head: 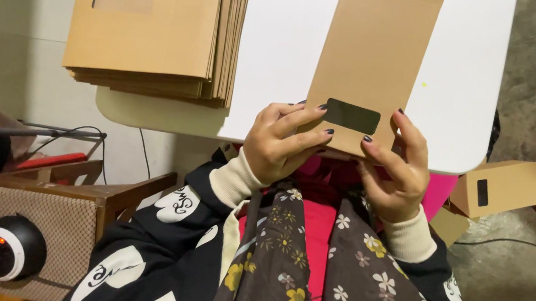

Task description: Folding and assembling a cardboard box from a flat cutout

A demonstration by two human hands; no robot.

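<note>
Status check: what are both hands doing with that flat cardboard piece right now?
Left hand and right hand both grip the flat cardboard piece at its near edge, over the white table. Stack of flat cardboard lies apart, left. Nothing blocking.

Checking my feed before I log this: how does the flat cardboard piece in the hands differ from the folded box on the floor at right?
The flat cardboard piece is unfolded, lying over the white table edge, gripped at its near end by the left hand and right hand. The folded box is already shaped, sits untouched on the floor, and looks smaller. Both are brown cardboard with a rectangular window cut-out.
</note>
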